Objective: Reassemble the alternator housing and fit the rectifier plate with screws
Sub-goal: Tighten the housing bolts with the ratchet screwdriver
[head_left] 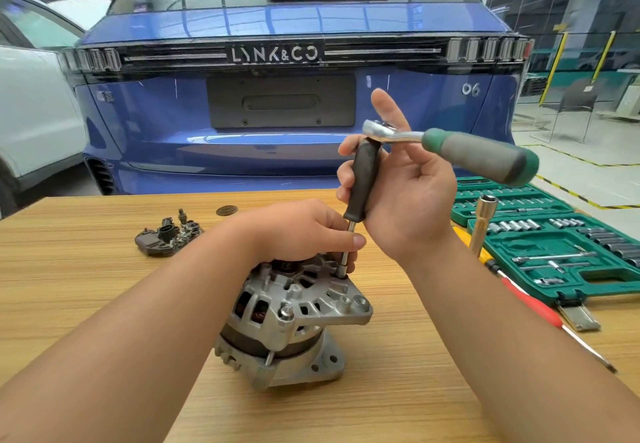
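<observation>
A silver alternator (294,318) stands upright on the wooden table (104,286). My left hand (304,231) rests on its top and pinches the steel shaft (348,252) of a driver whose socket tip sits on a housing bolt. My right hand (401,196) grips the driver's black handle (363,179). A ratchet (450,146) with a green and grey grip is attached at the handle's top and sticks out to the right. The rectifier plate (168,236), dark with connectors, lies on the table to the left, apart from the alternator.
An open green socket set case (561,234) lies at the right. A tall socket (483,224) stands in front of it, and a red-handled screwdriver (540,307) lies beside it. A small dark disc (227,210) lies at the table's far edge. A blue car (277,96) is parked behind.
</observation>
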`<state>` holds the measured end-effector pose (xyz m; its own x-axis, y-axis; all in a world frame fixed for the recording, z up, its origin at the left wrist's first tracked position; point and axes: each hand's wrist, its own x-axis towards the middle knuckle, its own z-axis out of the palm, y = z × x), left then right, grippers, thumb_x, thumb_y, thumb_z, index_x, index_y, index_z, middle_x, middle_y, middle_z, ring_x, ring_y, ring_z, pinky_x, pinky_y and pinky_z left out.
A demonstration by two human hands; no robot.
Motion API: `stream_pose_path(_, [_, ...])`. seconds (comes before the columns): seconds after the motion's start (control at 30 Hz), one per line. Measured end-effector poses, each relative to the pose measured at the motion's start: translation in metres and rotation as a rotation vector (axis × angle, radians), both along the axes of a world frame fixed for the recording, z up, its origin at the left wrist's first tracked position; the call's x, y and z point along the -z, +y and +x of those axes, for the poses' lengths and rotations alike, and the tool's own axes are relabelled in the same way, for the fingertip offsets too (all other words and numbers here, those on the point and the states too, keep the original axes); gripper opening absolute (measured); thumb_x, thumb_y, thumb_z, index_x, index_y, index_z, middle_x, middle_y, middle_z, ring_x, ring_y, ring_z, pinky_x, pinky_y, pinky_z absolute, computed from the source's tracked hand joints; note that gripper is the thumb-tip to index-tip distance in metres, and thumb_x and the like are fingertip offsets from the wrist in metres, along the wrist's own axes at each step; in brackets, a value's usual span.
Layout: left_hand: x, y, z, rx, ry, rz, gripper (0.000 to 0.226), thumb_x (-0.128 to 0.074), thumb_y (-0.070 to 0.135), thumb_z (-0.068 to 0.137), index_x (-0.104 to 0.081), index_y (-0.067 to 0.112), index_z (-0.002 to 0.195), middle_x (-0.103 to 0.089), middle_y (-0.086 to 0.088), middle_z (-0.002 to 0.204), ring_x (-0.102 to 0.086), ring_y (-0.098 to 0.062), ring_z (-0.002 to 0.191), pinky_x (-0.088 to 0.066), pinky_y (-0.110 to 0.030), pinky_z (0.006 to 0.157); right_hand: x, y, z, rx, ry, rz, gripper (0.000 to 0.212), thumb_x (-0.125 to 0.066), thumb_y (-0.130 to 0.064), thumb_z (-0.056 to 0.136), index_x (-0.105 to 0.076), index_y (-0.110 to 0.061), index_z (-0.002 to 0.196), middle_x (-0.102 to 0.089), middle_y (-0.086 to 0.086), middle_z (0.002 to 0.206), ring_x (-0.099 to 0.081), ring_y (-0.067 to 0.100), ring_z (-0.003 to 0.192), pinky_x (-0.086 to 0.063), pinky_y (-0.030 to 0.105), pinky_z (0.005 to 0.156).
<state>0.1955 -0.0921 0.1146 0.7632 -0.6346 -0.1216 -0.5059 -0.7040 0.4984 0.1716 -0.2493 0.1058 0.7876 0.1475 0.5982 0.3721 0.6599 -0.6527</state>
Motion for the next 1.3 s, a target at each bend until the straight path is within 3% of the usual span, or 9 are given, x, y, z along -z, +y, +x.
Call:
stream_pose_path(0.13, [0.001, 0.000, 0.000, 0.000, 0.009, -0.015, 0.034, -0.054, 0.055, 0.100, -0.079, 0.038, 0.084, -0.069, 0.028, 0.075, -0.060, 0.010, 0.067, -0.040, -0.028, 0.071, -0.005, 0.001, -0.002, 0.044, 0.086, -0.048, 0.050, -0.052, -0.048, 0.089, -0.053, -0.029, 0.136, -0.060, 0.005, 0.089, -0.051, 0.019, 0.069, -0.042, 0.033, 0.063])
stream_pose_path(0.37, [0.001, -0.001, 0.001, 0.024, -0.006, 0.019, 0.033, -0.053, 0.064, 0.096, -0.077, 0.044, 0.085, -0.071, 0.026, 0.084, -0.062, 0.008, 0.074, -0.042, -0.030, 0.074, -0.016, 0.001, -0.004, 0.386, 0.323, -0.140, 0.021, -0.073, -0.032, 0.091, -0.062, -0.021, 0.076, -0.052, -0.006, 0.061, -0.047, 0.011, 0.049, -0.042, 0.026, 0.051])
stream_pose_path(0.47, [0.002, -0.001, 0.002, 0.006, -0.005, 0.002, 0.034, -0.053, 0.063, 0.096, -0.077, 0.042, 0.085, -0.072, 0.025, 0.086, -0.063, 0.006, 0.076, -0.042, -0.030, 0.074, -0.017, 0.003, -0.007, 0.252, 0.351, -0.107, 0.003, -0.067, -0.021, 0.096, -0.065, -0.023, 0.098, -0.060, -0.004, 0.073, -0.054, 0.010, 0.057, -0.045, 0.028, 0.059])
stream_pose_path(0.57, [0.002, 0.000, 0.002, 0.018, -0.017, -0.006, 0.034, -0.053, 0.060, 0.097, -0.078, 0.040, 0.085, -0.072, 0.020, 0.083, -0.063, -0.001, 0.074, -0.046, -0.034, 0.077, -0.011, 0.013, -0.009, 0.362, 0.175, -0.135, 0.037, -0.059, -0.007, 0.099, -0.059, -0.037, 0.120, -0.061, 0.001, 0.084, -0.057, 0.012, 0.064, -0.048, 0.027, 0.059])
stream_pose_path(0.67, [0.000, 0.000, 0.000, 0.020, -0.018, -0.008, 0.034, -0.053, 0.058, 0.098, -0.078, 0.039, 0.084, -0.070, 0.019, 0.079, -0.060, 0.001, 0.069, -0.044, -0.031, 0.075, -0.006, 0.020, -0.010, 0.481, 0.007, -0.161, 0.040, -0.055, -0.006, 0.098, -0.057, -0.036, 0.125, -0.059, 0.000, 0.079, -0.052, 0.013, 0.063, -0.047, 0.030, 0.056])
stream_pose_path(0.83, [-0.001, 0.000, -0.002, 0.004, -0.006, -0.016, 0.033, -0.056, 0.056, 0.098, -0.079, 0.037, 0.084, -0.072, 0.017, 0.084, -0.063, -0.003, 0.078, -0.047, -0.031, 0.080, -0.003, 0.010, -0.006, 0.176, 0.010, -0.028, 0.046, -0.040, -0.012, 0.094, -0.055, -0.027, 0.134, -0.061, 0.007, 0.085, -0.049, 0.020, 0.064, -0.041, 0.031, 0.057])
stream_pose_path(1.07, [0.000, 0.001, -0.001, 0.010, -0.008, -0.001, 0.032, -0.055, 0.057, 0.098, -0.078, 0.041, 0.083, -0.073, 0.019, 0.086, -0.065, -0.004, 0.085, -0.050, -0.036, 0.091, -0.004, 0.000, -0.001, -0.068, 0.052, 0.018, 0.044, -0.042, -0.046, 0.096, -0.059, -0.030, 0.133, -0.062, 0.008, 0.092, -0.050, 0.023, 0.069, -0.039, 0.035, 0.064])
stream_pose_path(1.17, [0.000, 0.000, -0.001, 0.019, -0.015, 0.000, 0.033, -0.054, 0.058, 0.098, -0.079, 0.040, 0.084, -0.074, 0.012, 0.090, -0.067, -0.015, 0.092, -0.050, -0.042, 0.097, -0.008, 0.003, -0.002, 0.021, 0.121, -0.032, 0.049, -0.063, -0.048, 0.085, -0.057, -0.027, 0.128, -0.058, 0.001, 0.087, -0.051, 0.017, 0.066, -0.040, 0.033, 0.063])
stream_pose_path(1.3, [-0.001, -0.002, -0.002, 0.016, 0.002, 0.015, 0.035, -0.052, 0.062, 0.098, -0.077, 0.041, 0.087, -0.074, 0.021, 0.088, -0.067, -0.003, 0.082, -0.050, -0.035, 0.084, -0.013, 0.005, -0.003, 0.375, 0.229, -0.103, 0.019, -0.069, -0.036, 0.092, -0.063, -0.018, 0.093, -0.052, -0.004, 0.066, -0.046, 0.012, 0.053, -0.041, 0.024, 0.052])
